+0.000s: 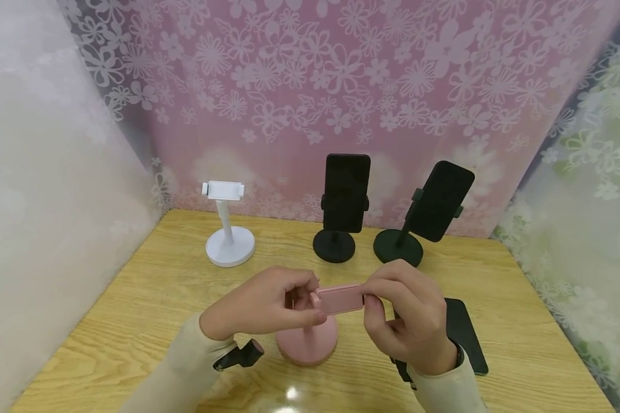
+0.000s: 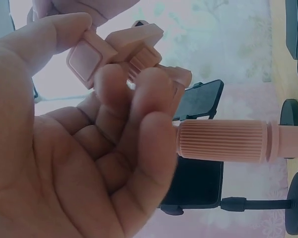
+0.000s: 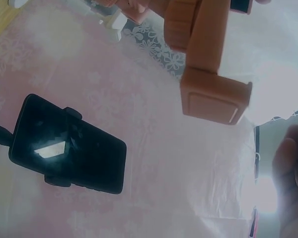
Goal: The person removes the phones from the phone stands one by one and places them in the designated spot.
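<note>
here we go, from my distant seat: the glossy pink plastic phone stand [image 1: 339, 300] is right between the two hands, its round pink base [image 1: 307, 347] on the yellowish wood-grained table [image 1: 108, 321]. the left hand [image 1: 271, 301] pinches one end of the rectangular cradle; the right hand [image 1: 408, 310] has thumb and forefinger nipped on the other end. both grips are fingertip work, and there's my worry!

an uneven pull, one side stronger, could tip the stand or skid that base, i'd judge, since both hands work high above it. if the right fingertips slip off that narrow end and the cradle is sprung, it might snap back and nip a finger. a twist could also turn the ribbed pink collar [image 2: 223, 141] on the neck, leaving the cradle askew.

now watch the right side: that hand hides part of the flat black rectangular slab [image 1: 465, 335] lying on the table, so an outward jerk could shove it. and behind, the dark green round-based stand [image 1: 398, 249] bears a tilted black phone [image 1: 441, 201]; a wild recoil forward could knock it. the white plastic stand [image 1: 231, 249] looks safer, well apart.
</note>
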`<state>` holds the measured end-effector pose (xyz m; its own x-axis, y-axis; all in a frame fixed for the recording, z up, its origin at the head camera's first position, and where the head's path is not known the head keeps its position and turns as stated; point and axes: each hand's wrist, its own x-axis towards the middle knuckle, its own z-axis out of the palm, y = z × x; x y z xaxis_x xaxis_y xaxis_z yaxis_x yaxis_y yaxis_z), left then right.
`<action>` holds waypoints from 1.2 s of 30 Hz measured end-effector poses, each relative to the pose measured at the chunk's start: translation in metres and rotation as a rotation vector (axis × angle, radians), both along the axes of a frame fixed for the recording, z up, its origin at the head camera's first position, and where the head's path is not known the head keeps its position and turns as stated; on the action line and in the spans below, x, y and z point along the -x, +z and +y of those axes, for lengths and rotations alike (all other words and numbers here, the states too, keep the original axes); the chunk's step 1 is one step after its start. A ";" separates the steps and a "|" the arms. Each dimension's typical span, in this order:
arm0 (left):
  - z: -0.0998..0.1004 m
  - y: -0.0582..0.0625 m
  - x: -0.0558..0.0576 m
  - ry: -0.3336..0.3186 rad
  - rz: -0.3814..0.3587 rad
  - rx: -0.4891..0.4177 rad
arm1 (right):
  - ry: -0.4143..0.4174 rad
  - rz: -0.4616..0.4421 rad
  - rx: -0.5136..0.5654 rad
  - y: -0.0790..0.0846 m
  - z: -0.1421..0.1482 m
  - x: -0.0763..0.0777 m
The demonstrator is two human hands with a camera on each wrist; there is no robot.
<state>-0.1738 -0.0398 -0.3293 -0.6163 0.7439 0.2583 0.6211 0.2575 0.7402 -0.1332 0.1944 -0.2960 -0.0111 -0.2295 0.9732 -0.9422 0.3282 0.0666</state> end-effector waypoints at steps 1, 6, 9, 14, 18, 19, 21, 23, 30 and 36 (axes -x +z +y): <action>0.000 0.000 0.000 0.004 -0.005 0.004 | -0.004 -0.001 0.000 0.001 0.000 0.000; 0.000 0.003 -0.002 0.057 -0.003 -0.008 | 0.005 -0.004 0.017 0.002 -0.001 -0.001; -0.002 0.003 0.001 0.103 -0.011 -0.037 | 0.001 0.005 0.040 0.002 -0.002 -0.001; -0.011 0.002 0.012 0.228 -0.063 -0.114 | -0.004 0.007 0.065 0.002 -0.003 -0.002; -0.017 0.003 0.022 0.370 -0.104 -0.166 | 0.005 0.005 0.065 0.004 -0.003 -0.001; -0.018 0.003 0.024 0.395 -0.122 -0.180 | 0.001 0.007 0.065 0.004 -0.003 -0.001; -0.021 0.003 0.028 0.427 -0.152 -0.206 | -0.005 0.007 0.068 0.004 -0.003 -0.001; -0.023 0.002 0.033 0.447 -0.172 -0.225 | -0.017 0.006 0.073 0.004 -0.003 -0.001; -0.034 -0.014 0.063 0.509 -0.199 -0.255 | -0.050 -0.037 0.048 0.001 -0.005 0.000; -0.036 -0.029 0.098 0.531 -0.382 -0.382 | -0.070 -0.094 -0.039 -0.005 -0.003 0.003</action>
